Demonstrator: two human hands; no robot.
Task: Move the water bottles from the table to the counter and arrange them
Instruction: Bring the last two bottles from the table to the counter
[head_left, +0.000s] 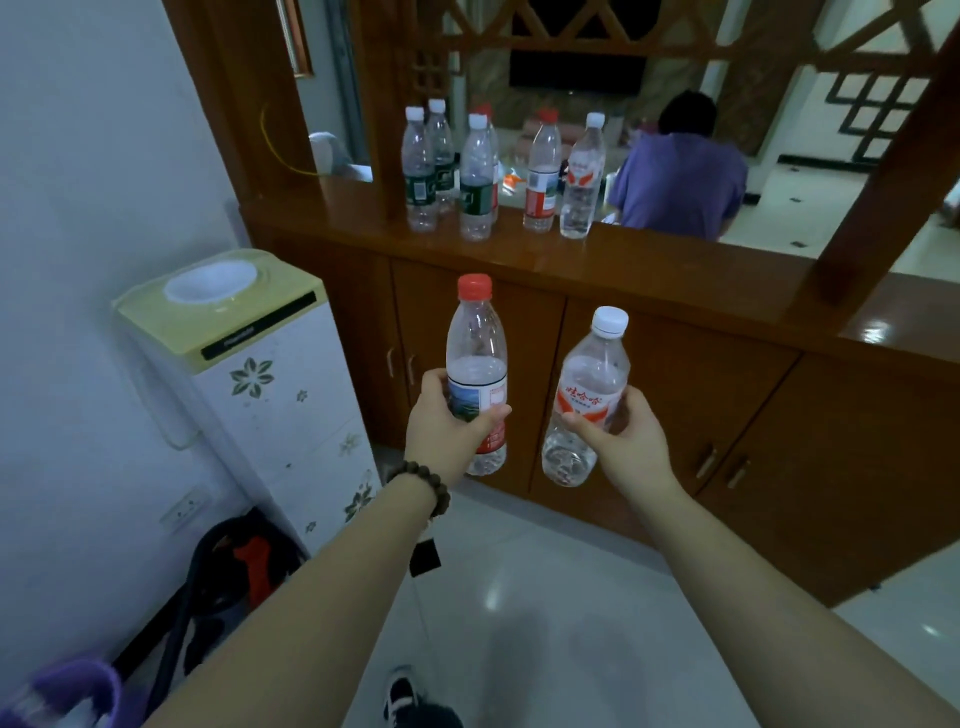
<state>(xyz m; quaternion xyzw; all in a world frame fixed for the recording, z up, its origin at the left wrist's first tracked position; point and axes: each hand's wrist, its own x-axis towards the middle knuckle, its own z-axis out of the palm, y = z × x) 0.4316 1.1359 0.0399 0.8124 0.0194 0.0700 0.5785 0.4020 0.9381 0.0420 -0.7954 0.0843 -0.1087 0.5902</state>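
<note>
- Glossy wooden counter (597, 260) ahead of my fingers carries six clear ribbed plastic bottles (475, 179), upright.
- My left hand (447, 431) wraps the red-capped bottle (476, 358), thumb across its label.
- My right hand (623, 441) grips the white-capped bottle (592, 384), tilted, just beside the other.

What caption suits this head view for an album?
Left hand and right hand carry clear plastic bottles, red-capped and white-capped, toward the wooden counter.
</note>
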